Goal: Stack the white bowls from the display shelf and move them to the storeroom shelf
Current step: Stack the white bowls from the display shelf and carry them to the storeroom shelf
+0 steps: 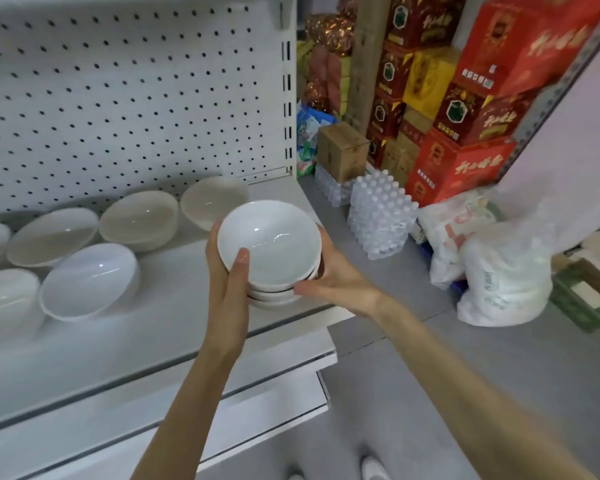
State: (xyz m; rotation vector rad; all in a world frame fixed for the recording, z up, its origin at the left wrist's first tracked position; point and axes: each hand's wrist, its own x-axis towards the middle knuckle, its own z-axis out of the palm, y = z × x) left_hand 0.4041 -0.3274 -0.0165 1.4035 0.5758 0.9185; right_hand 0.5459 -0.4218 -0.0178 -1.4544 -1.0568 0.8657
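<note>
Fingers [240, 271] clasped around bowl stack [271, 244]

Both hands, left hand [227, 271] and right hand [340, 275], clasp the stack of white bowls [271, 251] over the shelf [174, 306]

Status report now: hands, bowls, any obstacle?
Left hand, right hand clasp stack of white glossy bowls above white metal shelf. Nothing blocking.

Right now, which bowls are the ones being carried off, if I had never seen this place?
Find the white pegboard shelf on the left and follow it to its right end. There the stack of bowls sits nested, gripped by the left hand and right hand; every other bowl lies single and untouched.
</note>
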